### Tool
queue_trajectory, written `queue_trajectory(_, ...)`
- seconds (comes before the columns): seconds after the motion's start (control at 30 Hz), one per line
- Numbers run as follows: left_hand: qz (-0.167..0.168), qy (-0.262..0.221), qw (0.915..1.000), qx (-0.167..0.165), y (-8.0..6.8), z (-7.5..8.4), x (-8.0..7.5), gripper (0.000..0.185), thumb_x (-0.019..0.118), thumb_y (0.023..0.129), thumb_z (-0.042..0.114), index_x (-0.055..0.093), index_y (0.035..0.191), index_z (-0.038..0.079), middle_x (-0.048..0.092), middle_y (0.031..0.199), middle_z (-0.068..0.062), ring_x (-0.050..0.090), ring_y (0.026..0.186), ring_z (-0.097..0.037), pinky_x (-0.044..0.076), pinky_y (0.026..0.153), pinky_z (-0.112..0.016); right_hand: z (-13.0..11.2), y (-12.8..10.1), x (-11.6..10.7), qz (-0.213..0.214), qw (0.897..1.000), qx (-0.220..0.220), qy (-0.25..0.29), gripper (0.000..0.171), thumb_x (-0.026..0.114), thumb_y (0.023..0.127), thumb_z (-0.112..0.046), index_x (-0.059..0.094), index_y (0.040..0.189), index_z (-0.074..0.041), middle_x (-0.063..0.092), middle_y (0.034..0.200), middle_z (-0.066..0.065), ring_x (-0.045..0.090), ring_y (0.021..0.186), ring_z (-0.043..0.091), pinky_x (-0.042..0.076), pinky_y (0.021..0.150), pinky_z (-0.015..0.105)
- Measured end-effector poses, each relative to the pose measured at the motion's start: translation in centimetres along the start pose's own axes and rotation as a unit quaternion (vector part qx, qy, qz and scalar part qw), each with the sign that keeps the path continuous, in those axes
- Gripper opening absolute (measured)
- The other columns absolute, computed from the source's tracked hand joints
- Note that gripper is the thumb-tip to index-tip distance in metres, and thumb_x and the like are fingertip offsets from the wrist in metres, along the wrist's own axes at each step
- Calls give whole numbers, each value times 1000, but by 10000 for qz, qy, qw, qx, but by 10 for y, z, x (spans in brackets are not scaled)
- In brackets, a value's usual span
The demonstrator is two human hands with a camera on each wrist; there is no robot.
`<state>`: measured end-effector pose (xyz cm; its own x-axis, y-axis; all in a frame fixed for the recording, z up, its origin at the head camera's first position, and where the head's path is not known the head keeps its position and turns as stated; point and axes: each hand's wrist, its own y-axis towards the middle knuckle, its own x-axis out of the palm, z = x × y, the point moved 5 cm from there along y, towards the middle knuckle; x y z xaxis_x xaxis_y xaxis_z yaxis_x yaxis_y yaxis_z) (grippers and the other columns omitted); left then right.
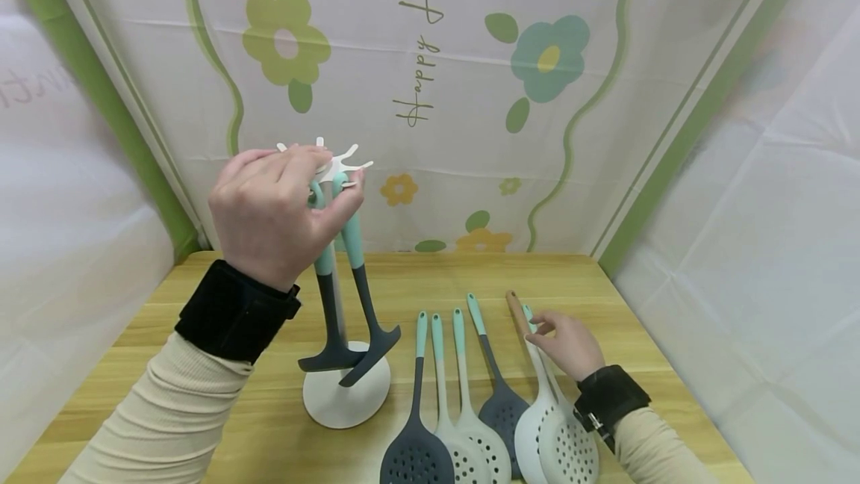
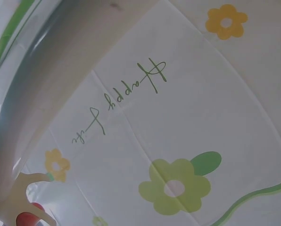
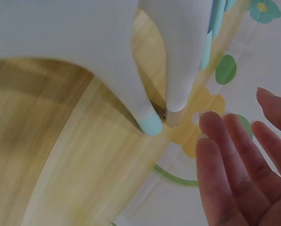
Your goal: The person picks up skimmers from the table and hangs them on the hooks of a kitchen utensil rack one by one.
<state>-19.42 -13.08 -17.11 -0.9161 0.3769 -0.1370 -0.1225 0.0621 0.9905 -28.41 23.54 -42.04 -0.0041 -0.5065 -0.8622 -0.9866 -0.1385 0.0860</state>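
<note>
A white utensil stand (image 1: 336,402) rises from the wooden table, its hooked top (image 1: 349,159) level with my raised left hand (image 1: 339,185). That hand pinches the teal handle end of a dark grey spatula (image 1: 376,342) at the hooks. A second grey spatula (image 1: 332,353) hangs beside it. The left wrist view shows only the blurred stand pole (image 2: 41,94) and a fingertip (image 2: 25,219). My right hand (image 1: 544,329) rests with straight fingers (image 3: 225,155) on the handles of two white skimmers (image 1: 564,439), one teal-tipped (image 3: 152,125), one with a wooden handle (image 1: 517,308).
Several more teal-handled slotted spoons lie in a fan on the table (image 1: 201,424), among them a dark grey one (image 1: 416,454) and a pale one (image 1: 470,439). A flowered cloth backdrop (image 1: 470,95) closes the back and sides.
</note>
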Motion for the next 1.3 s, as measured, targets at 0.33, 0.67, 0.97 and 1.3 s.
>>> queue_trajectory(0.33,12,15,10000,14,0,0,-1,37,61,84,35,74,84,1,76,80,-15,71,73,-36,56,76,-49,12,-3,0,-62,9999,104,-33,36,70,88,-22,68,118,-2,73,97,11,67,88,28,50,65,35)
queue_trajectory(0.67,25,1,10000,40,0,0,-1,39,59,85,36,74,84,0,76,80,-15,71,73,-36,56,75,-49,22,-6,4,-222,9994,263,0,32,71,87,-17,69,115,-1,72,94,10,65,81,22,46,60,31)
queue_trajectory(0.97,37,-48,10000,-10,0,0,0,37,60,84,35,75,84,1,76,81,-15,72,74,-35,56,75,-50,31,-9,7,-403,9982,455,13,39,71,86,-16,64,120,3,71,91,10,65,73,18,46,58,30)
queue_trajectory(1.3,48,-76,10000,18,0,0,-1,38,60,85,36,75,83,1,76,81,-14,71,73,-35,56,74,-50,37,-11,11,-601,9953,760,68,45,70,87,-16,60,123,9,72,91,12,66,74,19,51,60,33)
